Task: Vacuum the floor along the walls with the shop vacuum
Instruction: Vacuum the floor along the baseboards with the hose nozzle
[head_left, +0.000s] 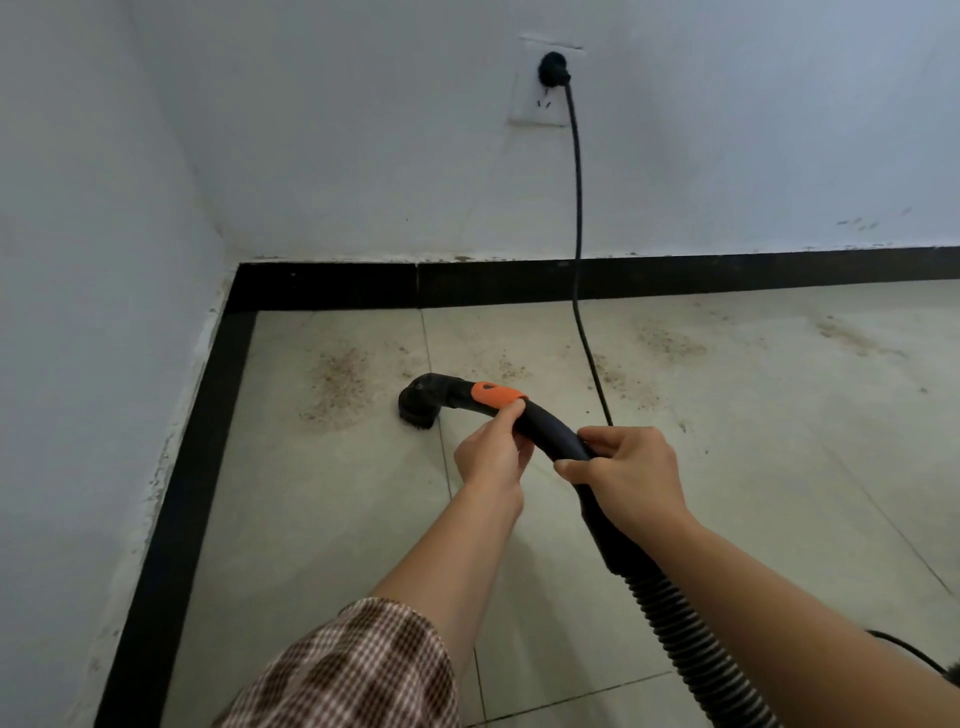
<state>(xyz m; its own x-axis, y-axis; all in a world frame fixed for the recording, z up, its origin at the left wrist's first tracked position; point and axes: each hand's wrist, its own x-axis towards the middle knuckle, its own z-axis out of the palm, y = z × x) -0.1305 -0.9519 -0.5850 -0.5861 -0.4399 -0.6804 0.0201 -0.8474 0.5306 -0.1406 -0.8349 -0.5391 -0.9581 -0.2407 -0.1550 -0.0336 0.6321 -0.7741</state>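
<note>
A black curved vacuum handle (545, 428) with an orange slider (496, 396) ends in a round black brush nozzle (422, 401) that sits on the tiled floor near the room corner. My left hand (491, 457) pinches the handle just behind the orange part. Farther back, my right hand (626, 475) grips the handle. The ribbed black hose (691, 629) runs from the handle to the lower right. Brown dust patches (340, 387) lie left of the nozzle, and more dust (667, 340) lies along the far wall.
A black power cord (577, 208) hangs from a wall socket (543, 83) and trails across the floor right of the nozzle. Black baseboard (675, 275) lines the far wall and the left wall (176, 509). More cord (904, 649) shows at the lower right.
</note>
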